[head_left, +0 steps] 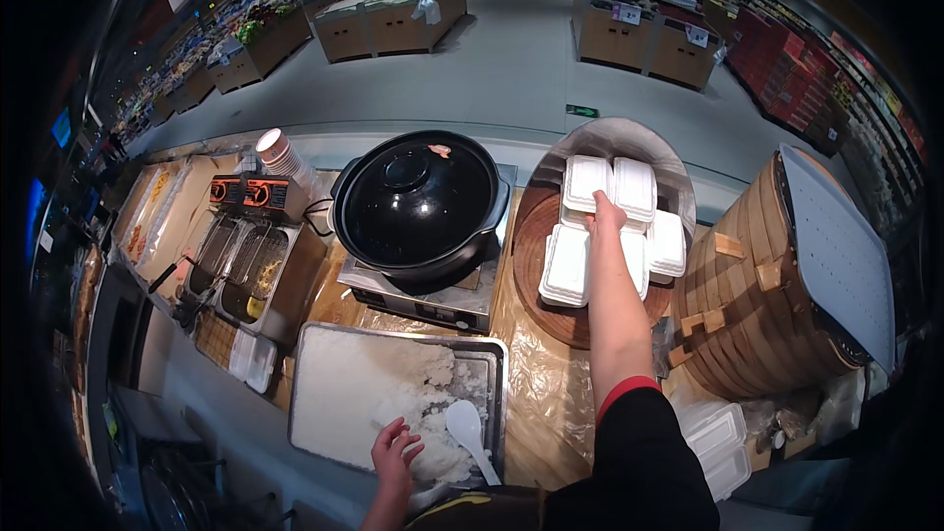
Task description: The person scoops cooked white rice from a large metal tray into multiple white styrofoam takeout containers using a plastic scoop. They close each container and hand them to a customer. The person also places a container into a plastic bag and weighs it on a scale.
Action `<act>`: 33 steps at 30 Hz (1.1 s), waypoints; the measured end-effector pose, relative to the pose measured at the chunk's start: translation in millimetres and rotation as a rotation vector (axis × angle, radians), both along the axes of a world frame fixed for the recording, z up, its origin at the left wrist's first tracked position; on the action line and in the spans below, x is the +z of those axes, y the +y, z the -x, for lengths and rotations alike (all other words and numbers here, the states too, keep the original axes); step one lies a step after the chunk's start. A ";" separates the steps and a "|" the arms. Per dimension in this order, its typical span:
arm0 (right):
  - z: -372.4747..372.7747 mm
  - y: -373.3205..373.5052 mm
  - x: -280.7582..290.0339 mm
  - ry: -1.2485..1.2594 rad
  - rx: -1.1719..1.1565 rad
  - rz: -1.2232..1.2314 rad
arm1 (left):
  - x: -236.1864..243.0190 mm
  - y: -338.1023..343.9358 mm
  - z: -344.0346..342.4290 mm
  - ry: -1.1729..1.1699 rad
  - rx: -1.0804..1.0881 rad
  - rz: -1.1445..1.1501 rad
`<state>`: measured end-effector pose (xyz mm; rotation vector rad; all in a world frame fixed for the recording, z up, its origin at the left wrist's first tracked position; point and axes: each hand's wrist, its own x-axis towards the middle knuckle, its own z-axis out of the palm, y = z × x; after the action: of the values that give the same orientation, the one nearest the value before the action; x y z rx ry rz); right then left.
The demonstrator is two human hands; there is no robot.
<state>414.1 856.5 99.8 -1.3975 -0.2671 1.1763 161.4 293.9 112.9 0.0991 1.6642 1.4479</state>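
Observation:
Several white lidded takeaway boxes are stacked on a round wooden chopping board [531, 226]. My right hand [605, 212] stretches out to them, its fingers closed at the near corner of the back left takeaway box [587, 180]. Part of its grip is hidden among the boxes. Low over a metal tray [479, 366] hovers my left hand [395, 454], empty, with its fingers apart and slightly curled. White rice [369, 374] fills most of that tray, broken into clumps at its right side. A white rice paddle [468, 430] lies on the rice, right of my left hand.
A lidded black pot [413, 202] stands on a burner [418, 297] behind the tray. To the left is a fryer [241, 270] with wire baskets, near stacked paper cups [280, 150]. Bamboo steamers [737, 305] rise at the right, with more white boxes [718, 447] below them.

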 end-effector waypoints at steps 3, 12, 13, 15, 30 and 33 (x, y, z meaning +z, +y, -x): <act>28.1 -3.9 -8.4 -0.127 -0.064 0.122 | -7.9 -33.0 10.3 -0.023 0.123 0.017; 49.6 -164.2 10.3 -0.462 -0.012 -0.472 | -31.4 -47.3 158.8 0.211 0.438 -0.050; 50.5 -223.2 9.9 -0.560 0.297 -0.521 | -43.5 -52.6 200.4 0.260 0.506 -0.047; 59.0 -350.7 2.5 -0.813 0.784 -0.401 | -89.7 -60.4 294.8 0.390 0.617 0.018; 72.2 -575.5 -75.6 -1.552 1.130 0.097 | -221.9 -59.8 564.9 0.450 0.397 0.645; 95.3 -585.7 -66.1 -1.679 1.161 -0.130 | -224.7 -74.2 575.4 0.428 0.433 0.609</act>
<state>318.8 270.8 33.7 -1.8050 -2.4910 0.3965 -414.0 219.7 -111.8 -0.3323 2.5348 1.2006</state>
